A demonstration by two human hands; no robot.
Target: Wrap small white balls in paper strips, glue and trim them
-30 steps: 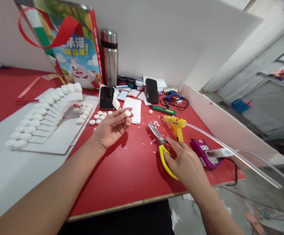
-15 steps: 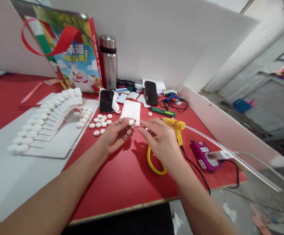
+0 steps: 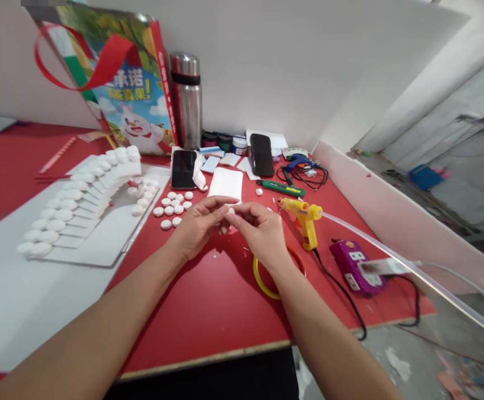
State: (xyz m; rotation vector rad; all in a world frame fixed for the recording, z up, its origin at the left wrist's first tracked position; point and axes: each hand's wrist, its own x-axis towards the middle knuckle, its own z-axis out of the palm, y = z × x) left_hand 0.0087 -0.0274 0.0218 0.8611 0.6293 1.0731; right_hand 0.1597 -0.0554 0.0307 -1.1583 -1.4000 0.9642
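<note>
Above the red table, my left hand [image 3: 200, 225] and my right hand [image 3: 262, 226] meet fingertip to fingertip. Between them is a small white clay-like ball [image 3: 230, 211], pinched by both and mostly covered by the fingers. Left of my left hand, several flattened white rounds [image 3: 169, 210] lie in loose rows. Farther left, a curved white model [image 3: 87, 208] with white rounds along its rim rests on a white board [image 3: 29, 300]. A yellow glue gun [image 3: 304, 214] with a long clear glue stick stands right of my right hand, and a yellow ring [image 3: 262, 280] lies partly under that wrist.
Behind the hands are a white pad [image 3: 226, 183], two phones [image 3: 262, 154], a green cutter [image 3: 283, 188] and small paint jars [image 3: 239, 146]. A steel flask [image 3: 186, 105] and a colourful bag [image 3: 133, 94] stand at the back. A purple power block [image 3: 356, 266] sits near the right edge.
My right hand has moved left, and its fingers have closed on the white ball beside my left fingertips. The view has shifted slightly, showing more of the glue gun.
</note>
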